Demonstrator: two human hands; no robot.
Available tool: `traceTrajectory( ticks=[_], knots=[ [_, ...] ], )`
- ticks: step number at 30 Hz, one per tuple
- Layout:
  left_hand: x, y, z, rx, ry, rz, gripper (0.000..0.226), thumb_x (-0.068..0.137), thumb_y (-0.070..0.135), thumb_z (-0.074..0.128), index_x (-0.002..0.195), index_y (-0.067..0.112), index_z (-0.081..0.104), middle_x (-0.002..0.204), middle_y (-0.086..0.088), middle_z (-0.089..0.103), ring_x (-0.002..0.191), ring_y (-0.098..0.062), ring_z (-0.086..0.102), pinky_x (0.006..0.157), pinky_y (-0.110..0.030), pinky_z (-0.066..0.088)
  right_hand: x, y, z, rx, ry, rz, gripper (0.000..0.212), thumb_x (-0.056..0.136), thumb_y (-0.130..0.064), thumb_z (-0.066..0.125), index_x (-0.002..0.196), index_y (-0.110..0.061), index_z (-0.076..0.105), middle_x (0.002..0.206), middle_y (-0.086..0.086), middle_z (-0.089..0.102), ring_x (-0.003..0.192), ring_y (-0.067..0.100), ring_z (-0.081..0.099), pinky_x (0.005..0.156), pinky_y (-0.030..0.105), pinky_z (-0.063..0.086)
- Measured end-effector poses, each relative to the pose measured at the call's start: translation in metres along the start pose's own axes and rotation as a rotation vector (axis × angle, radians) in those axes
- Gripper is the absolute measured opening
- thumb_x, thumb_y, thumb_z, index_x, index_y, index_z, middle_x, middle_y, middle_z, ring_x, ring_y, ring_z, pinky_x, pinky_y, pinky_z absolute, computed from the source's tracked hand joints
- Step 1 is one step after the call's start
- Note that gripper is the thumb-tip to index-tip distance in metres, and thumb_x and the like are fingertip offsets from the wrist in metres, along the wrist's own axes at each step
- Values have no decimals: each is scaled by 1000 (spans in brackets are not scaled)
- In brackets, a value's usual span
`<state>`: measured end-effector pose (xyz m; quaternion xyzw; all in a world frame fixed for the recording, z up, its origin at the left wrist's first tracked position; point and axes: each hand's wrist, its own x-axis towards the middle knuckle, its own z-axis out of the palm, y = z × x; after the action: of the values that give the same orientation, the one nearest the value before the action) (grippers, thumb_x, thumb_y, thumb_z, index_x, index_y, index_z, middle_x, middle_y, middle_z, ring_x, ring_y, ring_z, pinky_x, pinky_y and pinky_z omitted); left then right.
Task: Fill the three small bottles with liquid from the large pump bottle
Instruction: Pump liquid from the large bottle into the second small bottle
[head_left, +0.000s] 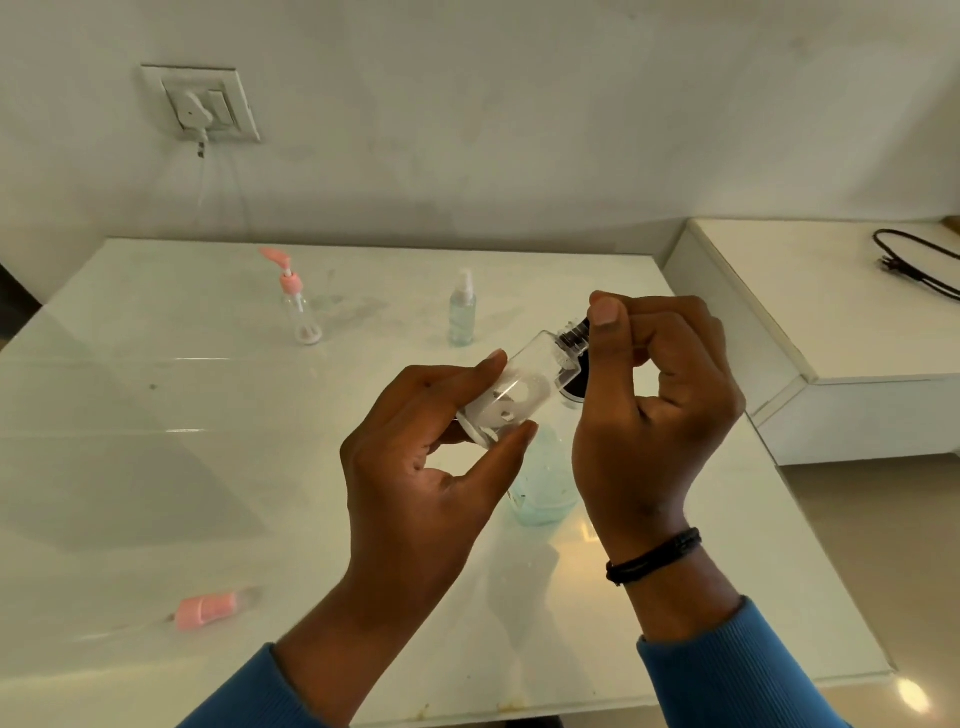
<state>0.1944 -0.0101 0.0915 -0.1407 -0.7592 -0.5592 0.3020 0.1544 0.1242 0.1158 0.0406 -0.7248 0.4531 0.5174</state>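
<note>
My left hand (415, 467) grips a small clear bottle (519, 387), tilted with its neck up and to the right, above the table. My right hand (654, 405) pinches the black ribbed cap (574, 332) at that bottle's neck. Right below and behind my hands stands the large bottle (543, 483) holding pale blue liquid, mostly hidden, with a dark top showing between my hands. A small clear bottle with a pink pump (301, 312) stands at the back left. A small spray bottle (462, 312) with bluish liquid stands at the back centre.
The glossy white table (156, 441) carries a pink cap with a clear tube (208, 610) lying near its front left. A white cabinet (810, 312) with a black cable (914, 265) adjoins on the right. A wall socket (200, 104) with a plugged cord is behind.
</note>
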Motion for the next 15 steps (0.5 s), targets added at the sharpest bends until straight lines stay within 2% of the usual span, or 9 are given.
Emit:
traceTrajectory(
  ticks=[7, 11, 15],
  knots=[
    [0, -2, -1, 22, -3, 4, 45, 81, 22, 86, 122, 12, 70, 114, 1, 71, 108, -15, 70, 81, -16, 58, -7, -2, 3, 53, 8, 31, 20, 100, -14, 61, 80, -17, 65, 87, -6, 66, 77, 27, 63, 63, 55, 47],
    [1, 1, -1, 23, -1, 11, 47, 80, 27, 83, 123, 16, 68, 116, 9, 68, 111, -7, 67, 83, -12, 56, -2, -4, 2, 44, 3, 17, 21, 99, -15, 61, 79, -21, 63, 85, -10, 64, 76, 26, 62, 63, 54, 46],
    [0, 1, 0, 11, 1, 15, 45, 80, 22, 84, 122, 14, 68, 113, 4, 69, 107, -7, 68, 83, -14, 56, -2, -4, 0, 21, 1, 23, 22, 99, -15, 62, 77, -16, 66, 83, -8, 64, 75, 26, 61, 62, 53, 46]
  ],
)
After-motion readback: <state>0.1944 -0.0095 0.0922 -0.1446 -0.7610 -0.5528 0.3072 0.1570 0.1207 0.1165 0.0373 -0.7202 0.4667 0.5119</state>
